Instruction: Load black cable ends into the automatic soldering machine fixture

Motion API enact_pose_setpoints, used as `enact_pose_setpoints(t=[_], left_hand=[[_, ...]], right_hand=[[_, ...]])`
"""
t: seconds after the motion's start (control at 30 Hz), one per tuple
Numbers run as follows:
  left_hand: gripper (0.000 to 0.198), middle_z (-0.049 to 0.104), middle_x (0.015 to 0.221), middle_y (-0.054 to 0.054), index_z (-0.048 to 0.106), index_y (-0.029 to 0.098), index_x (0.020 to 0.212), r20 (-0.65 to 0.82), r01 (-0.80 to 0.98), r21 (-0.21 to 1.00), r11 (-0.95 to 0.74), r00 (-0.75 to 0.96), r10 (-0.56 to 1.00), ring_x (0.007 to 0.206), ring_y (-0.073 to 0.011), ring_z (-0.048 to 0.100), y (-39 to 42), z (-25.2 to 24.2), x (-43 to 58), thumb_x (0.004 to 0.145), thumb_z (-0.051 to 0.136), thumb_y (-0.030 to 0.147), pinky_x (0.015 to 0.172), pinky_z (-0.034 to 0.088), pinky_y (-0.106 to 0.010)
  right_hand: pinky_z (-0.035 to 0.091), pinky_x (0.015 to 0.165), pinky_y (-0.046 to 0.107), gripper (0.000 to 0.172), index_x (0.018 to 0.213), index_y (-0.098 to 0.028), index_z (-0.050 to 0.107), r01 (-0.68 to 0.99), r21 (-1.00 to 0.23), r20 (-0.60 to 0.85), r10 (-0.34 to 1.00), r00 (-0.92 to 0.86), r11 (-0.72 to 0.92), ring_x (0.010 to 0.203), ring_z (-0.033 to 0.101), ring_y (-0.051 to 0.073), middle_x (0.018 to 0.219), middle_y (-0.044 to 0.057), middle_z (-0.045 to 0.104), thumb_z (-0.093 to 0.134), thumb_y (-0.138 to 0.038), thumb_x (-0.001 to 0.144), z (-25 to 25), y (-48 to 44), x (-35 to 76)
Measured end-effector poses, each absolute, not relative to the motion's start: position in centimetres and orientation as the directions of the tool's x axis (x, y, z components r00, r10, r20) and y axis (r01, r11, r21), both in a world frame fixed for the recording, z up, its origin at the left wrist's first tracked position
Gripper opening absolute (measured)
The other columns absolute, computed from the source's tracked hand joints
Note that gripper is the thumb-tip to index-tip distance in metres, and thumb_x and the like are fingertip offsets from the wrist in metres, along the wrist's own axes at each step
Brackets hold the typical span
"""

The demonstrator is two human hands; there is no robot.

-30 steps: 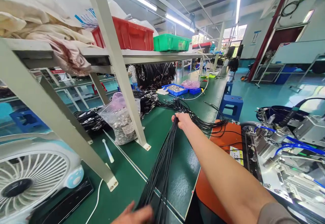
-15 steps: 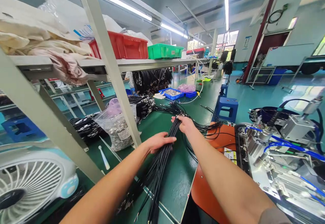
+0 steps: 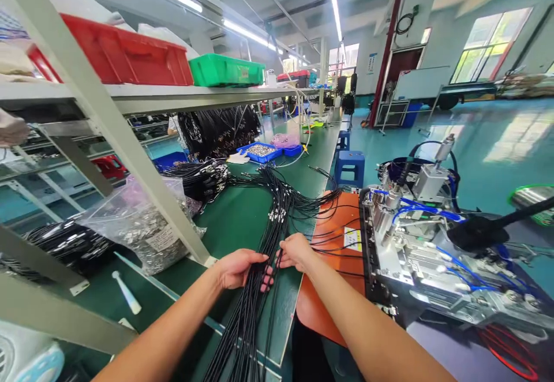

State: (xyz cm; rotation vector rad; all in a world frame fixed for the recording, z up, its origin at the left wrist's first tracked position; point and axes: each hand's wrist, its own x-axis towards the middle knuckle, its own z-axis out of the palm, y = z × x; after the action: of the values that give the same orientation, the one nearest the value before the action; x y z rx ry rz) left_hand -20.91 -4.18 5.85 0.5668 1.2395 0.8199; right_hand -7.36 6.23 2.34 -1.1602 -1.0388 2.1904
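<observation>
A long bundle of thin black cables (image 3: 249,318) runs along the green table toward me, with small silvery connectors (image 3: 279,212) showing in its upper part. My left hand (image 3: 244,268) is wrapped round the bundle from the left, its fingertips coming out on the right side. Just to the right, my right hand (image 3: 295,252) is closed in a pinch on a few strands of black cable at the bundle's edge. More loose cables spread beyond both hands and trail right over an orange board (image 3: 333,226).
A bag of metal parts (image 3: 151,238) leans by the shelf post on the left. Farther back lie a blue tray of small parts (image 3: 259,151) and a cable pile (image 3: 203,177). A machine with blue tubes (image 3: 424,243) stands right. Red (image 3: 125,50) and green bins (image 3: 227,70) sit on the shelf.
The view has turned right. My right hand has come back from the connector end to beside my left hand, now pinching a few strands. The left hand still holds the bundle.
</observation>
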Motion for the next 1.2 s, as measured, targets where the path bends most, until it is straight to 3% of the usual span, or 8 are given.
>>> enact_pose_setpoints(t=[0.1, 0.2, 0.4, 0.57, 0.73, 0.93, 1.07, 1.2], left_hand=[[0.029, 0.063, 0.066, -0.001, 0.060, 0.011, 0.085, -0.566, -0.189, 0.807, 0.559, 0.016, 0.824, 0.049, -0.0113, 0.057, -3.8, 5.1, -19.7, 0.068, 0.080, 0.022, 0.044, 0.046, -0.021], [0.032, 0.059, 0.061, 0.003, 0.059, 0.013, 0.084, -0.539, -0.151, 0.836, 0.527, -0.048, 0.841, 0.043, -0.0081, 0.051, -3.3, 5.2, -18.8, 0.063, 0.083, 0.016, 0.037, 0.038, -0.018], [0.033, 0.066, 0.074, -0.004, 0.058, 0.012, 0.091, -0.558, -0.172, 0.821, 0.545, -0.037, 0.829, 0.059, -0.0153, 0.065, -3.3, 6.8, -18.6, 0.071, 0.081, 0.024, 0.054, 0.054, -0.026], [0.028, 0.063, 0.070, -0.002, 0.055, 0.012, 0.088, -0.585, -0.226, 0.794, 0.565, -0.030, 0.810, 0.060, -0.0164, 0.067, -3.2, 7.4, -19.3, 0.072, 0.078, 0.015, 0.060, 0.058, -0.029], [0.027, 0.068, 0.086, -0.010, 0.056, 0.010, 0.097, -0.625, -0.289, 0.743, 0.604, 0.025, 0.781, 0.081, -0.0248, 0.072, -2.9, 7.5, -18.7, 0.078, 0.072, 0.020, 0.077, 0.060, -0.039], [0.011, 0.068, 0.080, -0.009, 0.056, 0.009, 0.093, -0.683, -0.311, 0.692, 0.651, 0.011, 0.731, 0.070, -0.0186, 0.070, -2.1, 6.9, -18.3, 0.084, 0.062, 0.014, 0.069, 0.060, -0.032], [0.016, 0.065, 0.071, -0.003, 0.054, 0.013, 0.090, -0.675, -0.295, 0.710, 0.640, -0.027, 0.737, 0.067, -0.0179, 0.069, -1.6, 6.8, -17.9, 0.081, 0.067, 0.012, 0.070, 0.061, -0.035], [0.017, 0.067, 0.073, -0.006, 0.057, 0.012, 0.088, -0.667, -0.252, 0.727, 0.639, -0.037, 0.744, 0.063, -0.0177, 0.068, -1.3, 7.1, -17.2, 0.081, 0.070, 0.020, 0.061, 0.060, -0.030]], right_hand=[[0.058, 0.070, 0.032, 0.026, 0.116, -0.014, 0.059, 0.014, -0.786, -0.539, 0.674, -0.504, -0.618, 0.083, 0.066, 0.016, 0.106, 0.006, 0.065, 0.059, -0.030, 0.096, 2.5, 5.9, -7.3], [0.058, 0.070, 0.032, 0.027, 0.117, -0.014, 0.059, 0.035, -0.792, -0.549, 0.686, -0.478, -0.610, 0.084, 0.066, 0.016, 0.107, 0.006, 0.065, 0.059, -0.031, 0.096, 2.5, 5.3, -7.4], [0.058, 0.072, 0.034, 0.028, 0.118, -0.015, 0.059, 0.049, -0.818, -0.520, 0.700, -0.489, -0.573, 0.086, 0.066, 0.017, 0.109, 0.007, 0.064, 0.058, -0.031, 0.096, 3.0, 5.4, -7.4], [0.057, 0.077, 0.037, 0.028, 0.118, -0.015, 0.059, 0.095, -0.825, -0.521, 0.684, -0.510, -0.557, 0.092, 0.065, 0.019, 0.113, 0.007, 0.064, 0.060, -0.031, 0.095, 3.5, 6.3, -7.2], [0.057, 0.076, 0.036, 0.029, 0.119, -0.015, 0.059, 0.032, -0.837, -0.474, 0.694, -0.541, -0.547, 0.091, 0.066, 0.018, 0.112, 0.007, 0.064, 0.059, -0.031, 0.096, 3.9, 6.5, -6.4], [0.058, 0.074, 0.035, 0.028, 0.118, -0.015, 0.059, 0.021, -0.844, -0.471, 0.721, -0.509, -0.537, 0.089, 0.066, 0.018, 0.111, 0.007, 0.064, 0.060, -0.030, 0.095, 3.4, 7.3, -5.1], [0.057, 0.075, 0.035, 0.028, 0.118, -0.015, 0.059, 0.049, -0.837, -0.495, 0.716, -0.492, -0.545, 0.090, 0.066, 0.018, 0.112, 0.007, 0.064, 0.060, -0.031, 0.095, 3.2, 7.8, -4.8], [0.057, 0.075, 0.036, 0.028, 0.118, -0.015, 0.059, 0.041, -0.829, -0.504, 0.715, -0.484, -0.557, 0.090, 0.066, 0.018, 0.112, 0.007, 0.064, 0.060, -0.031, 0.095, 3.2, 7.6, -4.7]])
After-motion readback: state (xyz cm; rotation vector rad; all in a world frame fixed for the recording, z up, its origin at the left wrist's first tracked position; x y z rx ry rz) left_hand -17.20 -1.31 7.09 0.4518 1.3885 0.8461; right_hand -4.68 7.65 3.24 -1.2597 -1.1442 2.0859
